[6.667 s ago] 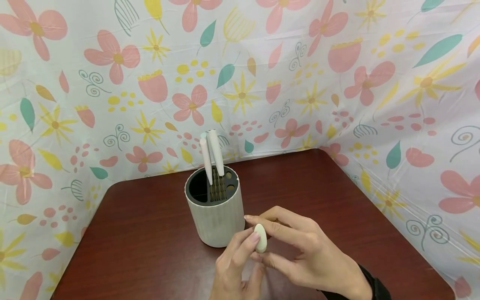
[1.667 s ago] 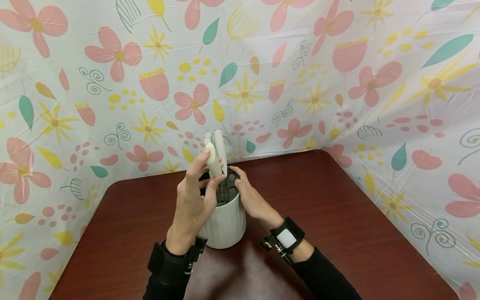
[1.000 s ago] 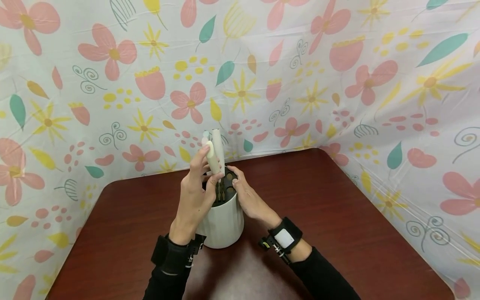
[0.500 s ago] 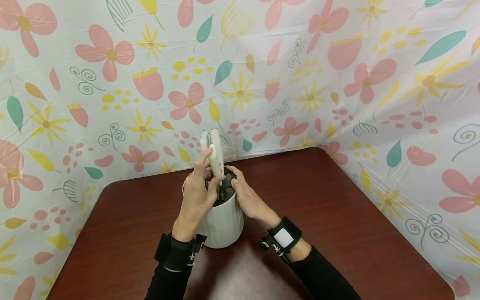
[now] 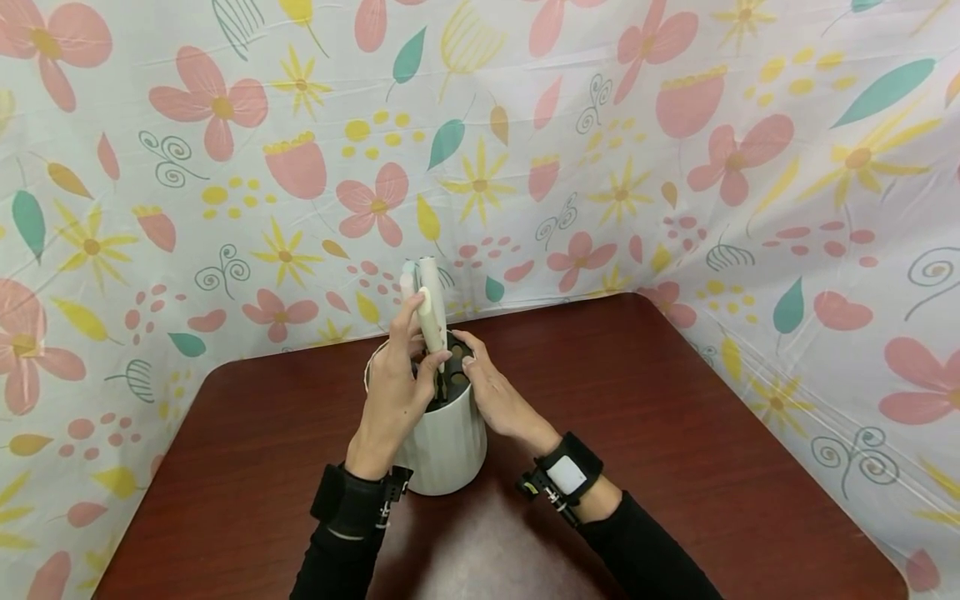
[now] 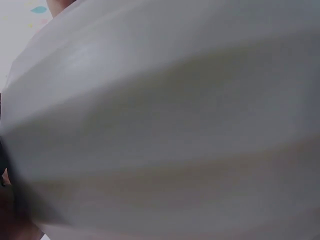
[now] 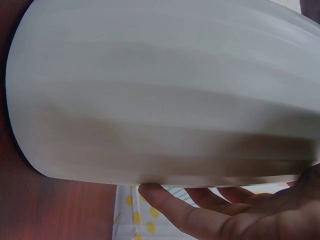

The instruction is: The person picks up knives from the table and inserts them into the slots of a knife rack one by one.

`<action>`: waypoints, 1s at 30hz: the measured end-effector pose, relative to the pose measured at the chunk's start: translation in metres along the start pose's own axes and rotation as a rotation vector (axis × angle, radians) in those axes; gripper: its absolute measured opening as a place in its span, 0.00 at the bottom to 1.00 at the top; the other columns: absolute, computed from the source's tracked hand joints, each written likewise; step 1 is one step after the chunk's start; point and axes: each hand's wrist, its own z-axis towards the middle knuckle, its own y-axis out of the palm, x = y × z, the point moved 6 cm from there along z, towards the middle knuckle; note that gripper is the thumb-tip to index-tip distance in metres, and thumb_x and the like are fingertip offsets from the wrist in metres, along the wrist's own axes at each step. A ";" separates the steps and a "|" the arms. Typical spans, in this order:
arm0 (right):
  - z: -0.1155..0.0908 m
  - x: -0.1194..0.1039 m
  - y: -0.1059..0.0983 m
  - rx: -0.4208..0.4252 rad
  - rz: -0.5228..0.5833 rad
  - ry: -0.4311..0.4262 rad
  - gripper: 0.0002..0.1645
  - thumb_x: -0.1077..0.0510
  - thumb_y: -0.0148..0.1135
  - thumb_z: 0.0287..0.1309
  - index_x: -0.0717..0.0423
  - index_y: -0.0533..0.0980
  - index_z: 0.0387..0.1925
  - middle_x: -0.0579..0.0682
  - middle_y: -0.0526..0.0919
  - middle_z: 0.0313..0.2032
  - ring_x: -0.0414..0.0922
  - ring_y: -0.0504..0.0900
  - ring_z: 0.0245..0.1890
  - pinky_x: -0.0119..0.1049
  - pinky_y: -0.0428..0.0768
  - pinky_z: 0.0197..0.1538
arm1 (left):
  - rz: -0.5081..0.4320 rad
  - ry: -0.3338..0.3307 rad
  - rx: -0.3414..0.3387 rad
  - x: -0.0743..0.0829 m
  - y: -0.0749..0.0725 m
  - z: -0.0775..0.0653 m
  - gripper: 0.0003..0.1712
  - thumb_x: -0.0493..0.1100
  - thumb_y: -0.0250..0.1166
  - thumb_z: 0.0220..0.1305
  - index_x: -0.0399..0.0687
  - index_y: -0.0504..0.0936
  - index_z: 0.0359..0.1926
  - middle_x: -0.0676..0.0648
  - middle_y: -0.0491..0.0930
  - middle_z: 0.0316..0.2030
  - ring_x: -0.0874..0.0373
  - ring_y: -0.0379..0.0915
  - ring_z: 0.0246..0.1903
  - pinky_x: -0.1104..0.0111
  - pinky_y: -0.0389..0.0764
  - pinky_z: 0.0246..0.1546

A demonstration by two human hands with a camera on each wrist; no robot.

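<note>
A white ribbed knife block [image 5: 447, 454] stands upright on the table, its black slotted top partly covered by my hands. My left hand [image 5: 392, 392] pinches the cream handle of a knife [image 5: 430, 321] between fingertips and thumb, upright over the slots; its blade is hidden. My right hand [image 5: 501, 398] grips the block's right rim, fingers and thumb curved about it. Behind the held handle rise a white handle [image 5: 429, 271] and a pale one with a bluish end [image 5: 408, 277]. In the right wrist view, fingers [image 7: 172, 205] lie along the block's side; its wall [image 6: 160, 115] fills the left wrist view.
The dark reddish-brown table [image 5: 637, 417] reaches around the block on every side. A flower-printed sheet [image 5: 480, 150] hangs behind the table and along its right. Black straps with small devices [image 5: 566, 471] sit on both wrists.
Both hands first held the cream handle before the block. The left hand then raised it above the slots while the right took the rim. Lately the handle has shifted slightly and straightened.
</note>
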 end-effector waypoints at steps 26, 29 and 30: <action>0.000 0.000 0.001 0.003 0.006 0.043 0.30 0.47 0.24 0.83 0.43 0.44 0.80 0.53 0.48 0.80 0.56 0.57 0.78 0.61 0.60 0.76 | 0.057 -0.164 -0.084 -0.006 0.003 0.009 0.50 0.40 0.70 0.64 0.53 0.52 0.79 0.36 0.84 0.49 0.45 0.88 0.44 0.56 0.88 0.41; 0.000 0.001 0.002 0.002 0.003 0.041 0.30 0.47 0.24 0.83 0.43 0.44 0.80 0.53 0.47 0.80 0.56 0.58 0.78 0.60 0.60 0.76 | 0.061 -0.168 -0.080 -0.004 0.004 0.010 0.50 0.39 0.70 0.63 0.52 0.52 0.79 0.35 0.84 0.49 0.45 0.88 0.43 0.55 0.88 0.41; 0.000 0.001 0.001 0.002 0.000 0.042 0.30 0.47 0.24 0.83 0.43 0.44 0.80 0.53 0.48 0.80 0.56 0.58 0.78 0.60 0.60 0.76 | 0.062 -0.171 -0.077 -0.004 0.004 0.011 0.50 0.39 0.70 0.63 0.52 0.53 0.79 0.35 0.84 0.49 0.44 0.88 0.42 0.55 0.88 0.41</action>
